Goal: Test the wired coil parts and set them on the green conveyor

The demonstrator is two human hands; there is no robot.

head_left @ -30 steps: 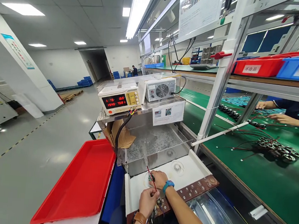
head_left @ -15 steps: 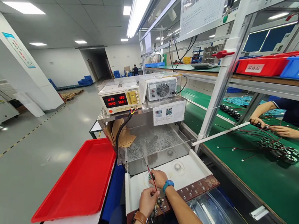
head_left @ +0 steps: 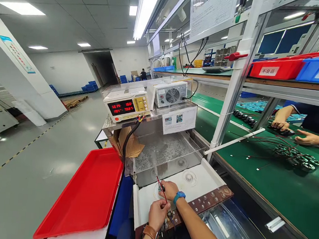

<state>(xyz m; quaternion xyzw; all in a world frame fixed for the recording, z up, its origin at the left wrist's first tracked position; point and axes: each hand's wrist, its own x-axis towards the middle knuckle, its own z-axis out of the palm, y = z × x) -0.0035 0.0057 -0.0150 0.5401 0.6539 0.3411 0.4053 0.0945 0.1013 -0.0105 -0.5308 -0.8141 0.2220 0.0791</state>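
Observation:
My right hand (head_left: pixel 170 190), with a blue watch band at the wrist, is closed on a small wired part (head_left: pixel 161 187) over the white tray (head_left: pixel 203 174). Most of that part is hidden by my fingers; a bit of green and dark shows. Red and dark wires (head_left: pixel 158 180) stick up from it, and a red wire runs down towards my left hand (head_left: pixel 157 213). That hand, wearing a brown strap, pinches the wire end beside metal terminals (head_left: pixel 169 213) on the brown drilled strip (head_left: pixel 211 198).
A power supply (head_left: pixel 125 107) with red digits stands behind, beside a grey fan unit (head_left: pixel 171 94). To my left lies a red tray (head_left: pixel 83 194). On the green bench (head_left: pixel 275 196), a co-worker's hands (head_left: pixel 280 121) are near wired parts (head_left: pixel 297 155).
Both my hands hold nearly the same pose. The power supply's top left reading has changed from 2.19 to about 12.14. The co-worker's hands have moved apart.

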